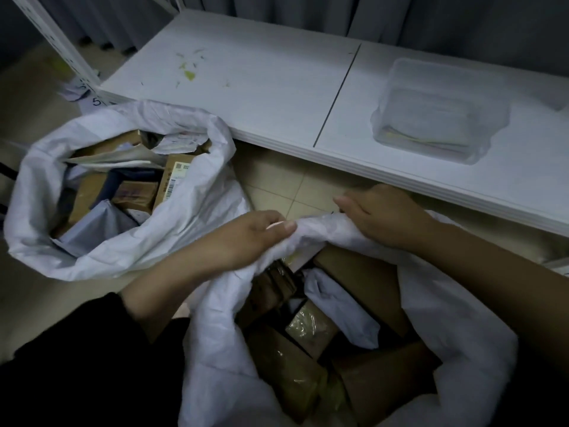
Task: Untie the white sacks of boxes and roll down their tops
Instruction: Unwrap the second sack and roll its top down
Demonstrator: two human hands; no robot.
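1. Head view, lower half of the frame: your left hand (246, 238) is curled round the far rim of the near sack (455, 343), thumb pinching the bunched white fabric. Your right hand (381, 215) grips the same rim just to the right of it, fingers folded over the edge. The mouth is already open, with brown boxes (366, 282) and a pale mailer (341, 306) showing inside.

2. Head view, left of the frame: the second sack (197, 208) stands on the tiled floor (277, 183), open, its top slumped outward around more boxes. It touches the near sack along the centre of the frame.

3. Head view, upper right: a clear plastic tub (440, 109) sits on the white desk (261, 87), well apart from both sacks. Greenish scraps (188, 73) lie on the desk at upper centre.

4. Risks, as I judge them: both of your hands hold only the far side of the rim, so a hard pull could tip the near sack towards the desk edge or spill the loose boxes on top. Thin fabric snagging on a box corner might tear as you roll it. The roll may also end up uneven if you leave the near side slack.

5. Writing: a white shipping label with a barcode (174, 180) shows on a box in the second sack, but its text is too small to read. A digit that looks like "5" (96, 102) appears on paper at upper left.
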